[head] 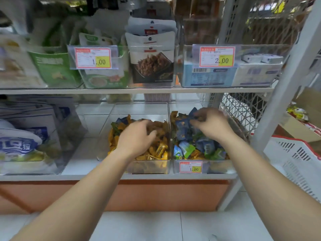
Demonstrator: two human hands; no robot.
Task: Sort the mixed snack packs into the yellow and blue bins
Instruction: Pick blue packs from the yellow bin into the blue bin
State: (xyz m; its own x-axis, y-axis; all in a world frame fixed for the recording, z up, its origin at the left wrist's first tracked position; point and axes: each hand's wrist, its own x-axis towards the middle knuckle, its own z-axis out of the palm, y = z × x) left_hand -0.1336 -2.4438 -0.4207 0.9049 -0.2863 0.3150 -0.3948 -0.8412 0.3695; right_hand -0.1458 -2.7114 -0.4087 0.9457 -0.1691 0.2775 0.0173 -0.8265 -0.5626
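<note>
Two clear bins stand side by side on the lower shelf. The left bin [149, 166] holds mostly yellow snack packs [159, 150], with a blue pack or two at its back. The right bin [217, 166] holds blue and green packs [205, 146] mixed with a few yellow ones. My left hand [137, 136] lies palm down in the yellow pile with its fingers curled into the packs. My right hand [211, 124] reaches into the back of the right bin, and its fingertips pinch a dark blue pack [194, 113].
A price tag [190, 166] hangs on the right bin's front. A clear bin of white and blue bags [29, 136] stands at the left. The upper shelf [139, 90] overhangs close above. A white basket [295, 159] and a shelf post [284, 80] are at the right.
</note>
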